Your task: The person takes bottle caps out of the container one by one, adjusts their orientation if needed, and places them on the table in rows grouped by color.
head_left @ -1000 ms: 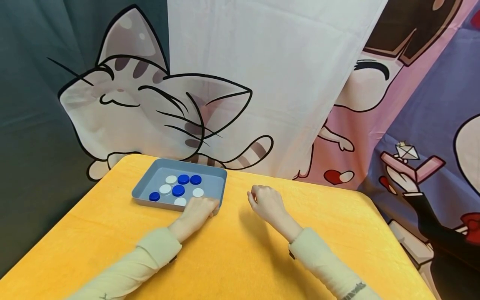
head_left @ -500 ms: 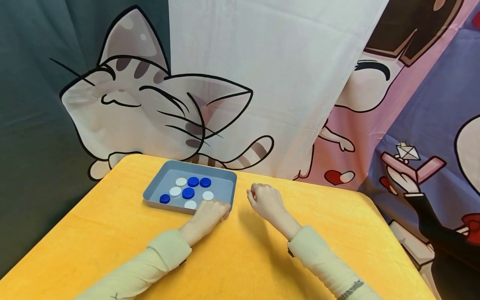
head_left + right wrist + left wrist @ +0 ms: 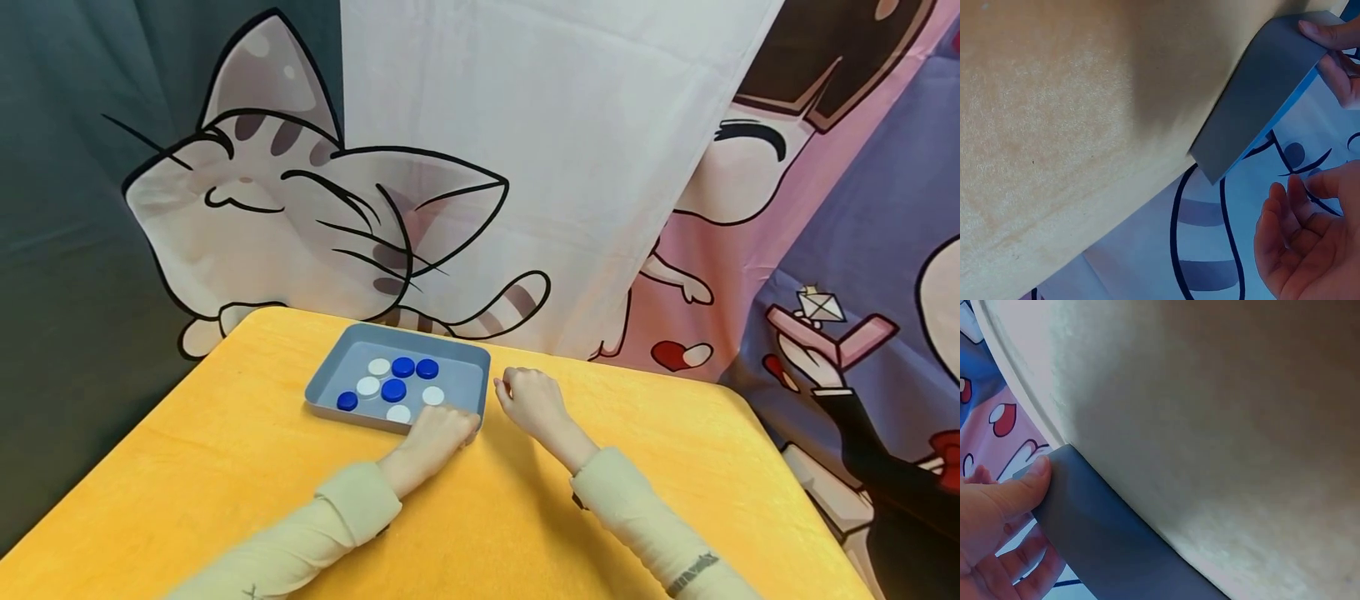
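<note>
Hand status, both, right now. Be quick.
Left hand: closed on the tray, gripping its near right corner.
Right hand: open, fingers loosely curled, holding nothing, apart from the tray.

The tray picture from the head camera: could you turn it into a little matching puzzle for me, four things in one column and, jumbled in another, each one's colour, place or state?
Things:
1. Tray
2. Left hand
3. Right hand
4. Tabletop

Descriptions:
A. To the right of the tray, holding nothing
B. Yellow
C. Gripping the tray's near right corner
D. Grey-blue, with blue discs and white discs inside

Right pairs: 1-D, 2-C, 3-A, 4-B
</note>
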A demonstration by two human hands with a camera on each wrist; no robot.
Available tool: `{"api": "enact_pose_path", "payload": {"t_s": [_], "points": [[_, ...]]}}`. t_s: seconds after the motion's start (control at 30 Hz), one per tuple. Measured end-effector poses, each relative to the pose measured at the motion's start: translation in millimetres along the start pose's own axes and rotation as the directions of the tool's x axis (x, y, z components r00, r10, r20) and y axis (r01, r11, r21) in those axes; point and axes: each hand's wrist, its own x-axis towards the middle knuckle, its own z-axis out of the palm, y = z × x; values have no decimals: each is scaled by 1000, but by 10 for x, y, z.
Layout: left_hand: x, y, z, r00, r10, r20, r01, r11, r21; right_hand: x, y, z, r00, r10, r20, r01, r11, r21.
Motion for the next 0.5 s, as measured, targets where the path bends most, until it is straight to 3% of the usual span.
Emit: {"api": "enact_pose_path", "payload": {"t_s": [0.13, 0.5], "points": [[23, 51, 26, 1000, 12, -17, -12, 1000, 0, 23, 22, 45, 1000, 4, 13, -5, 1000, 8], [77, 152, 32, 1000, 7, 23, -7, 1000, 17, 34, 97, 175, 997, 35, 73, -35, 999, -1]]}}
